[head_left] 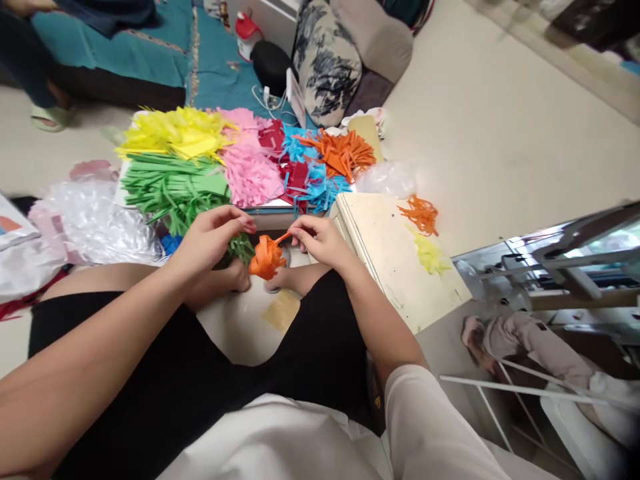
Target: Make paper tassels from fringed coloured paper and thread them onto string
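Both hands meet over my lap on an orange paper curl (267,258), a rolled strip of cut paper. My left hand (213,239) is closed, its fingers pinched near the roll's left side over a bit of green paper. My right hand (320,239) is closed too, pinching the loose end of the orange strip and drawing it away from the roll. Just beyond my hands lies a board (260,208) heaped with cut paper strips in yellow (175,133), green (173,187), pink (250,173), blue and orange (343,152).
A cream board (385,267) to my right carries small orange (421,213) and yellow scraps (431,255). Crumpled clear plastic (95,220) lies on the left. A patterned cushion (327,60) and a teal mat (150,47) are behind. Another person's foot (50,117) shows top left. Metal rack (575,267) at right.
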